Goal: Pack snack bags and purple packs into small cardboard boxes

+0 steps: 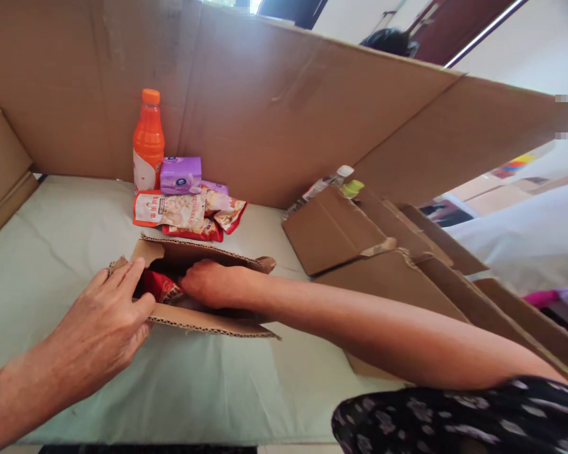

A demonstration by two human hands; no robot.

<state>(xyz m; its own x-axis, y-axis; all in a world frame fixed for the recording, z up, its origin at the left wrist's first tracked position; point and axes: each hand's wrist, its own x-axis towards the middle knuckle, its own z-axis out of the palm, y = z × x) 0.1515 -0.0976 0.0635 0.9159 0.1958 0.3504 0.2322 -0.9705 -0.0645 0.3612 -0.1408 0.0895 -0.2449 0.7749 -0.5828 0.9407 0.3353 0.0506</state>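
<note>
A small open cardboard box (213,320) lies in front of me with its flaps apart. My left hand (111,312) is closed on the box's left end, fingers over the edge and thumb along the near side. Inside, a red snack packet (158,287) shows between the walls. My right hand (211,282) reaches into the box from the right, its curled fingers at the packet's right end; the fingertips are partly hidden. Just behind the box lie several snack pouches (184,211), below a purple tissue pack (180,175) and an orange drink bottle (148,142).
A tall cardboard wall (265,113) runs along the back of the pale green cloth surface (194,391). More open cardboard boxes (336,230) stand at right, with a clear bottle (319,186) and a green cap (353,188) behind them. Stacked boxes (2,157) are at far left.
</note>
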